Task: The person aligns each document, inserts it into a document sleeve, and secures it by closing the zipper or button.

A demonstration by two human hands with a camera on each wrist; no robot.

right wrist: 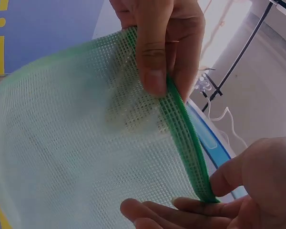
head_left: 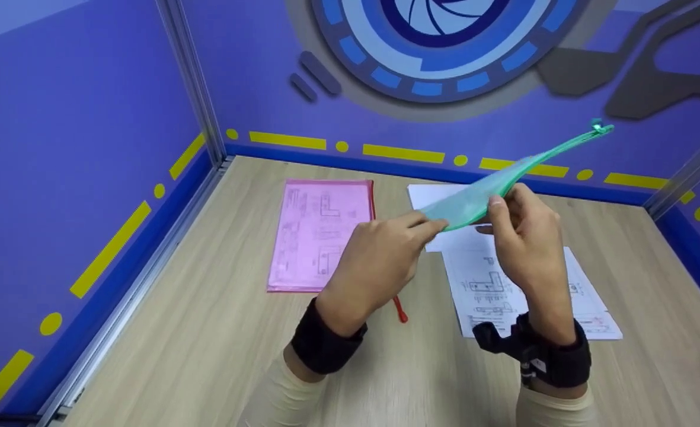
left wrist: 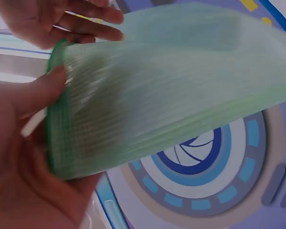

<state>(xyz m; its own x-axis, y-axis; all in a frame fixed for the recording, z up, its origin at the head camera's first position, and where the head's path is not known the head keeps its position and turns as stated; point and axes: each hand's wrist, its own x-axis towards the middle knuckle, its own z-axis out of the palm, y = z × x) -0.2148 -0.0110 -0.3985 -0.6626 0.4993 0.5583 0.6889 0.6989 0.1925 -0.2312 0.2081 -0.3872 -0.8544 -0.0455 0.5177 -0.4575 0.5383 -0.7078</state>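
Both hands hold up a green translucent mesh zip pouch (head_left: 474, 201), tilted with its far end raised in the head view. My left hand (head_left: 382, 252) pinches its near end, thumb on the green edge strip in the left wrist view. Further along that edge, my right hand (head_left: 530, 243) grips with its thumb against the binding and its fingers underneath. Light shows through the mesh panel (right wrist: 86, 143) in the right wrist view. A small zip pull (head_left: 597, 125) sits at the raised far end.
A pink zip pouch (head_left: 302, 237) with a printed drawing inside lies left on the wooden table (head_left: 201, 332); its red pull tab (head_left: 402, 311) pokes out past my left wrist. Printed drawing sheets (head_left: 480, 296) lie under my right hand. Blue-purple panels (head_left: 83, 118) enclose the table.
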